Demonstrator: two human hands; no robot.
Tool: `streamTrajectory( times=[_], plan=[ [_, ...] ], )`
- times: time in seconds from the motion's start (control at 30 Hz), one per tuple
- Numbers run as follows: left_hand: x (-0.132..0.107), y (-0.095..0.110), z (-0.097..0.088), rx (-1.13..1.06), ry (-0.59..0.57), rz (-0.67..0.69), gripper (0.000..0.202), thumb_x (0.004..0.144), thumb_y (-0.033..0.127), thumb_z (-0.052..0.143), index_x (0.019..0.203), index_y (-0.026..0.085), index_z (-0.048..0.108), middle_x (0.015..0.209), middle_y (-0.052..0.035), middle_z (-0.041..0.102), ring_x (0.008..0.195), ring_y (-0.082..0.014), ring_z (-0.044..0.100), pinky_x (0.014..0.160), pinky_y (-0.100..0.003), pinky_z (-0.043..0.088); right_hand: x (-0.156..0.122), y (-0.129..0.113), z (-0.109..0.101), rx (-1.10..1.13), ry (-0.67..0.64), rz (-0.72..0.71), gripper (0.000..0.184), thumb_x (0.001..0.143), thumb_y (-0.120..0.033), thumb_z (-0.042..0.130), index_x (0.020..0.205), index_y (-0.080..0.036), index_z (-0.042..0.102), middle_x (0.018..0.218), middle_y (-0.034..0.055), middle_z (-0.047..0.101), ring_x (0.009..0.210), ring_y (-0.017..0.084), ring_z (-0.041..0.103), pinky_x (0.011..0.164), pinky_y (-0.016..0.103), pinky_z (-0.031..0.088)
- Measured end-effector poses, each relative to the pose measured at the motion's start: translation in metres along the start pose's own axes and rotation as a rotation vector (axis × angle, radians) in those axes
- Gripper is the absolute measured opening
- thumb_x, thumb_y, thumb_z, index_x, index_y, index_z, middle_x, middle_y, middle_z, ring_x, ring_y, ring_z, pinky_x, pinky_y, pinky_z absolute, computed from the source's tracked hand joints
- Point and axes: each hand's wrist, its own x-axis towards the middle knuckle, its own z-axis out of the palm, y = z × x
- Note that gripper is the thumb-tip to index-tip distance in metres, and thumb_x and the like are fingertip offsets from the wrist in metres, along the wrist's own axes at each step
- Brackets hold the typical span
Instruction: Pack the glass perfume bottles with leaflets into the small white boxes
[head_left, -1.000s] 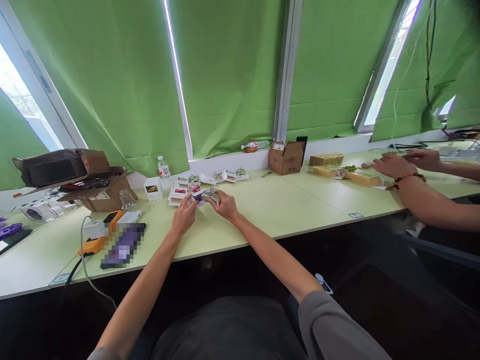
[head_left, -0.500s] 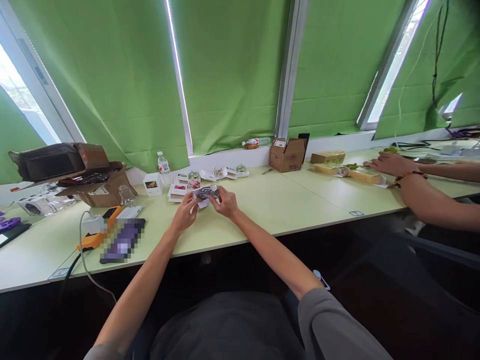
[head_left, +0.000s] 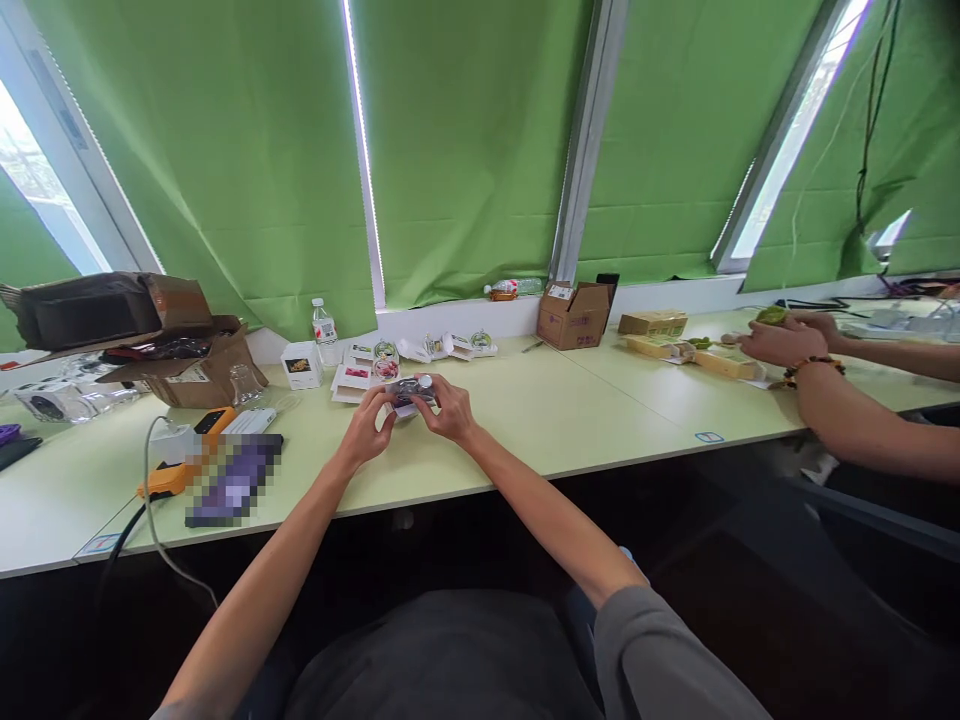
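Between my two hands is a small dark, shiny item with a round silvery end (head_left: 409, 388); its exact kind I cannot make out. My left hand (head_left: 366, 428) pinches its left side, and my right hand (head_left: 451, 410) grips the right end near the silvery round part. A pale piece shows just beneath it, partly hidden by my fingers. Right behind my hands lie an opened white box with a pink picture (head_left: 352, 374) and round, clear-looking pieces with coloured decoration (head_left: 386, 362). More opened small white packs (head_left: 472, 343) lie behind, near the wall.
On the left are a white box (head_left: 301, 366), a water bottle (head_left: 324, 328), a phone (head_left: 236, 482), an orange device (head_left: 166, 480) with cables, and cardboard boxes (head_left: 187, 375). A brown carton (head_left: 574, 318) stands at the back. A co-worker's hands (head_left: 787, 340) hold something green at right.
The view has shifted slightly. The held item is turned a little between my fingers, and both hands stay on it. The co-worker's hands have lifted a green thing.
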Motion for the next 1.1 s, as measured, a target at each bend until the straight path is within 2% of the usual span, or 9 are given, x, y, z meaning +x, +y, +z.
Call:
streamTrajectory(
  times=[0.3,0.47,0.73,1.1],
  plan=[
    [-0.0024,-0.008,0.0039,-0.2,0.083,-0.075,0.042,0.085,0.019,0.057,0.124,0.022,0.042,0.118,-0.0105,0.054,0.111,-0.023,0.058,0.096,-0.048,0.052,0.0006,-0.0046,-0.001,0.04,-0.046,-0.059,0.036,0.093,-0.036,0.051,0.125,-0.02,0.049,0.113,0.0097,0.067,0.1,0.021,0.066,0.077,0.03,0.053],
    [-0.0018,-0.0089,0.0018,-0.25,0.074,-0.101,0.051,0.084,0.024,0.062,0.129,0.023,0.039,0.122,-0.0118,0.052,0.114,-0.0248,0.056,0.096,-0.047,0.052,0.0,-0.0054,-0.0004,0.028,-0.06,-0.037,0.038,0.092,-0.035,0.052,0.126,-0.019,0.049,0.114,0.0105,0.066,0.098,0.021,0.066,0.076,0.029,0.053],
    [-0.0029,-0.0104,0.002,-0.279,0.061,-0.126,0.054,0.085,0.029,0.061,0.132,0.022,0.035,0.123,-0.0134,0.053,0.116,-0.0247,0.056,0.098,-0.047,0.05,0.0006,-0.0068,-0.0002,0.054,-0.083,-0.028,0.038,0.092,-0.034,0.053,0.127,-0.02,0.049,0.115,0.0098,0.066,0.099,0.021,0.066,0.078,0.03,0.054],
    [0.0,-0.0071,-0.0014,-0.337,0.039,-0.143,0.066,0.084,0.027,0.062,0.14,0.023,0.027,0.118,-0.0119,0.058,0.109,-0.0226,0.06,0.099,-0.049,0.048,0.0016,-0.0061,0.0002,0.095,-0.06,-0.099,0.039,0.091,-0.032,0.054,0.128,-0.021,0.048,0.115,0.0085,0.066,0.103,0.021,0.065,0.084,0.032,0.053]
  ],
)
